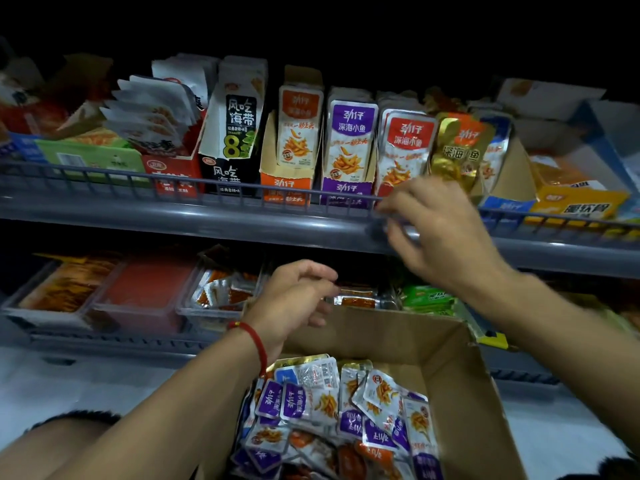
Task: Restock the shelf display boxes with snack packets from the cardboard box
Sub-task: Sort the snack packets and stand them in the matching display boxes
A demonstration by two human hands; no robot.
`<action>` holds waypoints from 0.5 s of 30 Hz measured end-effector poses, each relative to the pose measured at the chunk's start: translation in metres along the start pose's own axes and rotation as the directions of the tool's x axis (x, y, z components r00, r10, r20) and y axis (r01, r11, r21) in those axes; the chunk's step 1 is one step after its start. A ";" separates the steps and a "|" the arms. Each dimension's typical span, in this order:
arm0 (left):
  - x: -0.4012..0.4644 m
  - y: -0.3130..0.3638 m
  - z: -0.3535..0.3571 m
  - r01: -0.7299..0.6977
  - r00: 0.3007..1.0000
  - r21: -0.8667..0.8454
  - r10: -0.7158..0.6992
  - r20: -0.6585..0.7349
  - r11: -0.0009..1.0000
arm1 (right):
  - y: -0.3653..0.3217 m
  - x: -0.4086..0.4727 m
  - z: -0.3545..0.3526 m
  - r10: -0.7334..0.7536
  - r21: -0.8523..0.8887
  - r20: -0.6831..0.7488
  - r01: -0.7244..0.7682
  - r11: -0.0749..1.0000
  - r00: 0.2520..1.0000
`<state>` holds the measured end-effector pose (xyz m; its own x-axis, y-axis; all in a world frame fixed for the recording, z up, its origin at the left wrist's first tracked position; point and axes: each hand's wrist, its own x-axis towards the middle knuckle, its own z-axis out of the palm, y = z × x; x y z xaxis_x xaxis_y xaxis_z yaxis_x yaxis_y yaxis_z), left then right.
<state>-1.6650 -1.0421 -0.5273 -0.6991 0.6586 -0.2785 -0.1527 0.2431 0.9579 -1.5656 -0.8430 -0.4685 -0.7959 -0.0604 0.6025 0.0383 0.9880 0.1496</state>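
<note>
Right hand (440, 230) up at the grey rail (194, 183) of the upper shelf, fingers spread and blurred; grip apart, nothing visibly held. Just behind its fingertips stands the red-topped display box (403, 147), its lower front hidden by the hand. Left of that, the purple display box (349, 143) and the orange one (298, 133), both with packets upright. To the hand's right, gold packets (457, 150), partly covered by the knuckles.

Left hand (298, 296) lower, fingers curled loosely inward over the far edge of the cardboard box (460, 386); whether anything sits in that grip, cannot tell. A red cord (254, 341) circles the wrist.

Below both hands, loose snack packets (332, 403) fill the cardboard box, purple, orange and white mixed, near ones cut off by the frame edge. The left forearm hides the box's left wall.

Beyond the left hand, lower-shelf clear trays (138, 296) sit dim; contents blurred. Upper frame black.
</note>
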 end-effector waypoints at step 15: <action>0.048 -0.136 0.026 -0.059 0.957 0.958 -0.259 0.135 0.279 | -0.007 -0.106 0.051 0.035 0.223 0.554 -0.189 0.956 0.832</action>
<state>-1.6602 -1.0249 -0.6727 -0.5352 0.6629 -0.5236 0.6683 0.7114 0.2174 -1.5121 -0.8368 -0.5731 -0.9954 0.0636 0.0717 0.0527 0.9880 -0.1453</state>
